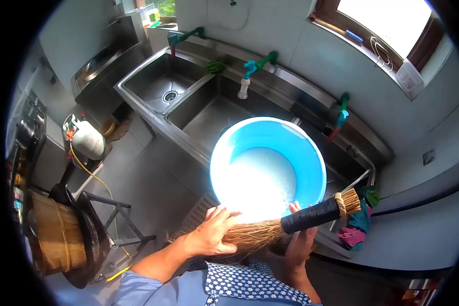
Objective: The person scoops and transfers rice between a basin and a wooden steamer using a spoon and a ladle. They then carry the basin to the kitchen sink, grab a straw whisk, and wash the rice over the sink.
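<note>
A short straw broom (255,235), its handle wrapped in black tape, lies slantwise along the near rim of a large blue basin (311,153). My left hand (209,234) is closed over the straw end, thumb on the near side. My right hand (300,245) is behind and under the taped handle, with fingertips showing above it beside the basin. The handle hides part of its grip. Inside the basin is whitish, glaring liquid. The basin stands over the right part of a steel sink (199,115) and tilts slightly toward me.
Green taps (260,62) line the wall behind the sink. Pink and teal cloths (356,232) hang at the right end. To the left are a white gas cylinder (89,140) with a yellow hose, a metal stand (117,214) and a wooden-sided tub (61,232).
</note>
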